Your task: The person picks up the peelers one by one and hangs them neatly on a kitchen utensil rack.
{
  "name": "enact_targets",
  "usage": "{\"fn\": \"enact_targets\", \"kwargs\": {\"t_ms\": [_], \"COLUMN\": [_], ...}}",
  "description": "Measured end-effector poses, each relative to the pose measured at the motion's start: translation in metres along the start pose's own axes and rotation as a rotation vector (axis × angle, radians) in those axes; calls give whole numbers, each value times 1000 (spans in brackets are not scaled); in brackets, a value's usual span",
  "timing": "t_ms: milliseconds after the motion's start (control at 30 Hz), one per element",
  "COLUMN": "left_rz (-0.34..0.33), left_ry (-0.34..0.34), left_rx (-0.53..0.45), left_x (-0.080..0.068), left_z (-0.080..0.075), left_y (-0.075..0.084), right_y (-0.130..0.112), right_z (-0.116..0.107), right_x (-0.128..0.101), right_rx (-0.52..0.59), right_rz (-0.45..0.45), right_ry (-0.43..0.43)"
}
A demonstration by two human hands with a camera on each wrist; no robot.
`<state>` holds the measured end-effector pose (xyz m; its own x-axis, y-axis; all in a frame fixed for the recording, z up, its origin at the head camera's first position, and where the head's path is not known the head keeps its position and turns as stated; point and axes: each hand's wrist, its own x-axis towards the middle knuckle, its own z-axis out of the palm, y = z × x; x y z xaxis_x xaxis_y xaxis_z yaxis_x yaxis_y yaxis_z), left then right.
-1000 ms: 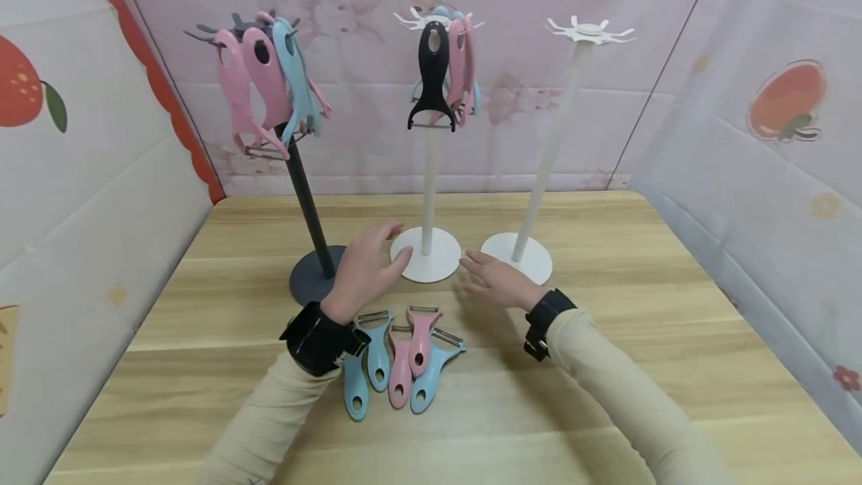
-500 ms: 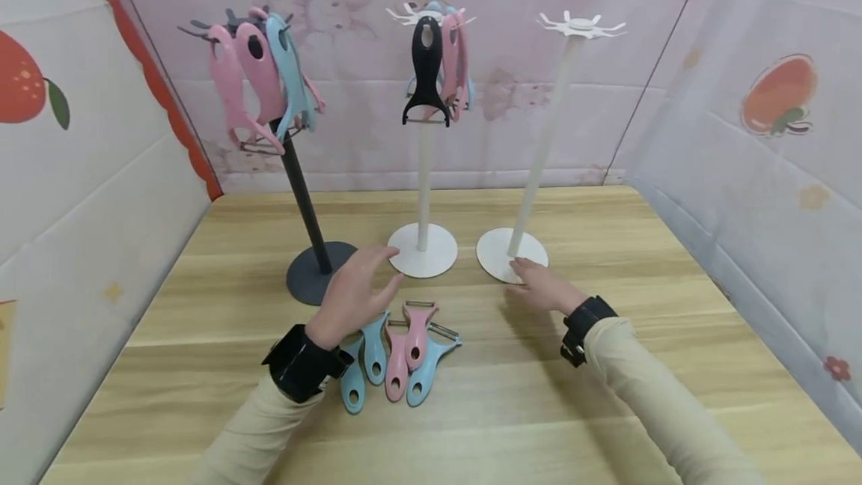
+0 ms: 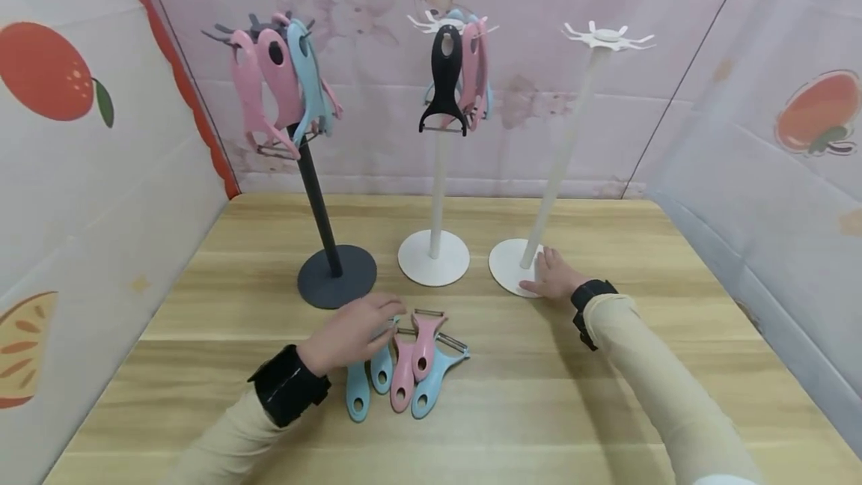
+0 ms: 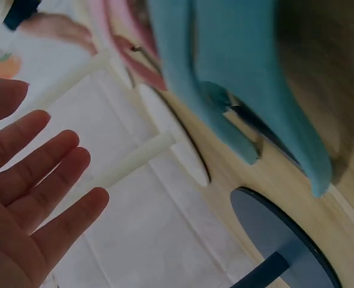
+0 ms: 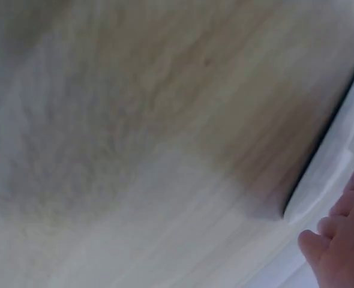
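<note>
left hand [image 3: 350, 335]: over the loose peelers [image 3: 404, 365] near the table's [image 3: 606, 410] front edge; fingers straight and slightly spread in the wrist view, palm down, grasping nothing. Contact with the peelers: cannot tell.
right hand [image 3: 554, 278]: resting on the base of the empty white stand [image 3: 513, 266], just beside its pole; fingers extended, roughly together, not wrapped round anything.
loose peelers: blue and pink, lying flat side by side, partly overlapping; long axes run front to back, blade ends toward the stands, handle holes toward the table's front edge.
empty white stand: upright, rightmost of three, around mid-table, hooks bare.
middle white stand [image 3: 434, 257]: one black peeler [image 3: 444, 84] plus pink and blue ones hanging, blades down.
dark stand [image 3: 337, 275]: leftmost; pink and blue peelers hanging, blades down.
</note>
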<state>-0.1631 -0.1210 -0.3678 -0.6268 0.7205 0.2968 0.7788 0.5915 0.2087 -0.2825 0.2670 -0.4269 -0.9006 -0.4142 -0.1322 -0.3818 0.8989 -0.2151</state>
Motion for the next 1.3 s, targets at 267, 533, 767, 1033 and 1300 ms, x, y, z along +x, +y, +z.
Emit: {"fn": "enact_targets", "kwargs": {"t_ms": [267,533,767,1033,1300], "left_rz": [148,306,373,351,306], "left_ry": [-258,-395,-372,-180,51], "left_rx": [168,363,379,131,-98], "left_x": [27,49,65,75,93], "left_z": [19,46,53,22,14], "left_y": [-2,-3,-8,-10,-6], "right_y": [12,11,11,9,7], "right_z": [20,29,26,21,20], "right_x": [8,9,10,6,5], "right_rx": [-56,-118,-69,-59,-49], "right_rz": [22,13,53,79,84], "right_ry": [-64,-6,-54,-80,-88]}}
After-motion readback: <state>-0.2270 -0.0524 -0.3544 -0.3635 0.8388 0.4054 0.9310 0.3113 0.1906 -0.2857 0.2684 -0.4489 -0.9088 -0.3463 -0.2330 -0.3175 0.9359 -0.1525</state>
